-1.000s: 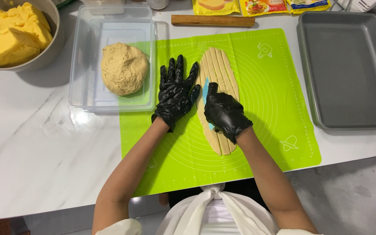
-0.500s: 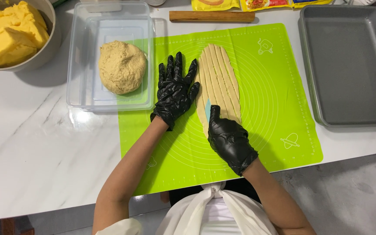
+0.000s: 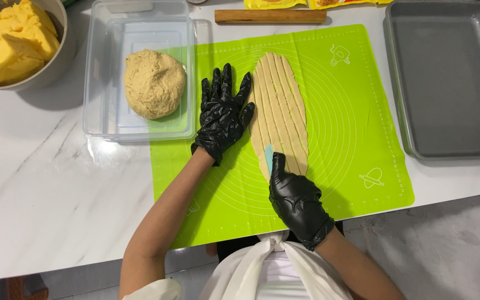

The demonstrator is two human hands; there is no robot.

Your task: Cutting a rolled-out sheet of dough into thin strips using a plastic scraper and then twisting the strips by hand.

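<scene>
dough sheet cut into strips on green mat

your left hand point(image 3: 223, 114) lies flat, fingers spread, on the green mat point(image 3: 351, 139), its fingertips touching the left edge of the rolled dough sheet point(image 3: 280, 111). the sheet is a long oval already scored into lengthwise strips. your right hand point(image 3: 297, 201) is closed around a small light-blue cutter point(image 3: 268, 159), whose blade rests on the sheet's near end. clear plastic tub point(image 3: 98, 72), left of the mat and overlapping its edge: holds one round ball of tan dough point(image 3: 154, 83). grey bowl point(image 3: 56, 61), far left: yellow blocks point(image 3: 12, 41) inside. grey baking tray point(image 3: 401, 100), right of mat: nothing in it. wooden rolling pin point(image 3: 270, 16) lies beyond the mat.
</scene>
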